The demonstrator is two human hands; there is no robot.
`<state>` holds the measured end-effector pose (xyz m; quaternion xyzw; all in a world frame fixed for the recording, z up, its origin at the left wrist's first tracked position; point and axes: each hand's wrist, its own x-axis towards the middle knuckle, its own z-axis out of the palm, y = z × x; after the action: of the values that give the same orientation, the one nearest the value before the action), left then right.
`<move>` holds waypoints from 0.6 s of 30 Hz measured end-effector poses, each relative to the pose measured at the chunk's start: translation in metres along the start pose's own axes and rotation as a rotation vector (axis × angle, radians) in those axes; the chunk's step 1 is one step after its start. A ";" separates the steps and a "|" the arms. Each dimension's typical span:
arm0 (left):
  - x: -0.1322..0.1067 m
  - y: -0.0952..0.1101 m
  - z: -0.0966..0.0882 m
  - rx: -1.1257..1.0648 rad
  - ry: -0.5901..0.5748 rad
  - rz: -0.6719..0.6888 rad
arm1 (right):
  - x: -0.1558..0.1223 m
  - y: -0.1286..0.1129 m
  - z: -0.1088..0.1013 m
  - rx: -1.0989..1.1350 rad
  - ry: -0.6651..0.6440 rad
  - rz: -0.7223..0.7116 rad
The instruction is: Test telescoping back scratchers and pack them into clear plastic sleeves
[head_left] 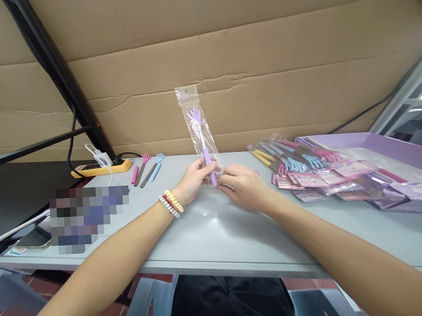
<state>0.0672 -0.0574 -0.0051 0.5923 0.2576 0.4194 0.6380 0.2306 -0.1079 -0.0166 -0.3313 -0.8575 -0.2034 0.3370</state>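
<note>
A purple back scratcher with a hand-shaped head stands nearly upright inside a clear plastic bag, tilted a little to the left. My left hand is closed around its handle through the bag, the thumb lying across the front. At the handle's lower end, the fingers of my right hand are pinched together at the bag's bottom edge. Exactly what those fingertips grip is partly hidden. Bracelets circle my left wrist.
Left on the grey table lie a pink scratcher, a blue scratcher and a yellow power strip. To the right are several bagged scratchers, pink packets and a purple box. Cardboard rises behind.
</note>
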 end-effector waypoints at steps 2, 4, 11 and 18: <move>0.001 0.001 -0.001 -0.014 0.028 0.038 | 0.000 0.001 -0.001 0.025 0.002 -0.017; 0.001 0.000 -0.002 -0.023 0.040 0.086 | 0.000 0.001 -0.002 0.044 0.003 -0.031; 0.000 -0.002 -0.001 0.036 -0.046 0.117 | -0.001 0.001 0.001 0.104 0.049 0.009; -0.005 0.003 0.005 -0.077 -0.081 -0.003 | -0.002 0.006 -0.001 0.084 0.176 0.097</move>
<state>0.0680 -0.0640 -0.0023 0.5835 0.2162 0.4036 0.6707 0.2361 -0.1051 -0.0162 -0.3390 -0.8154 -0.1791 0.4338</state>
